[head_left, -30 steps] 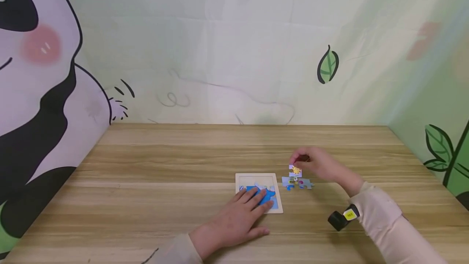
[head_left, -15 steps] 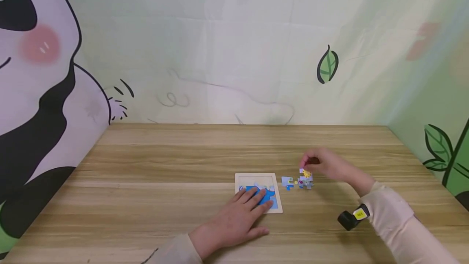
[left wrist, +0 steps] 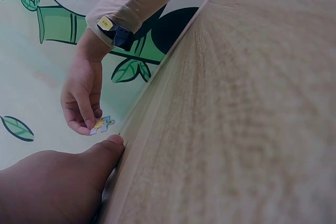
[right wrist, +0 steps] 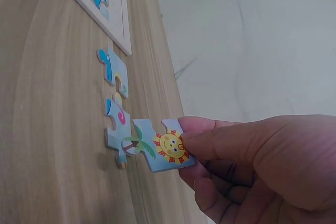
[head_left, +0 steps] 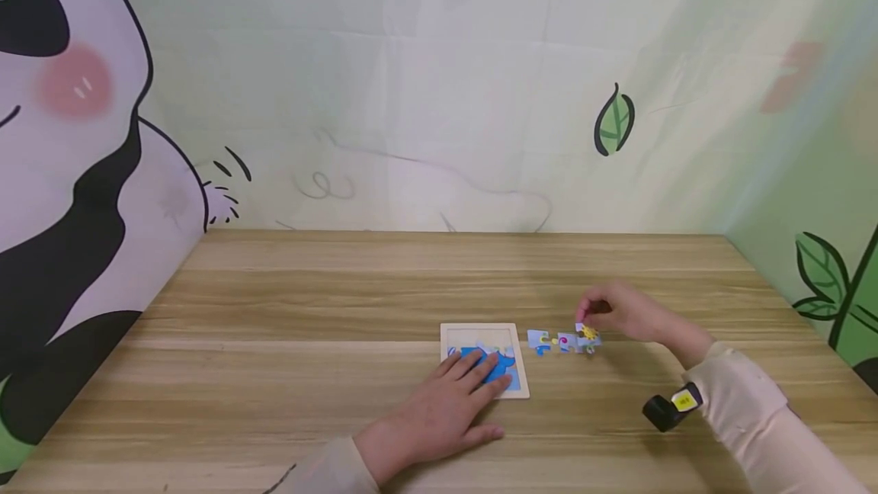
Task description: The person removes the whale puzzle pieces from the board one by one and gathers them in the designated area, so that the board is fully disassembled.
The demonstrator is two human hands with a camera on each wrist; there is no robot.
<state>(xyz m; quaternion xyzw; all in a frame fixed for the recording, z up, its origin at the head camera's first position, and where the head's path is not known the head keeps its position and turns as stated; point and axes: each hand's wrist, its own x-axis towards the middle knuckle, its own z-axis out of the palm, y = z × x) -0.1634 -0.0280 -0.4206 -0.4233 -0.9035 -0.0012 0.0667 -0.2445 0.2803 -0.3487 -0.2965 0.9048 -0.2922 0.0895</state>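
My right hand (head_left: 627, 312) pinches a puzzle piece (right wrist: 167, 145) with a smiling sun and a palm tree between thumb and fingers. It hovers just above the table at the right end of a short row of loose pieces. A piece with a pink swirl (right wrist: 121, 124) lies beside the held one, partly overlapped by it in the head view. Farther left lies a pale blue piece (head_left: 538, 338). My left hand (head_left: 439, 410) lies flat, its straight fingers across the framed puzzle board (head_left: 521, 372), covering part of the blue picture.
The wooden table (head_left: 309, 311) reaches back to a printed cloth wall (head_left: 411, 136). A black wrist device with a yellow label (head_left: 672, 406) hangs at the right cuff.
My right hand has moved rightward with the sun piece, from above the middle of the loose pieces to their right end. The left hand has stayed on the board.
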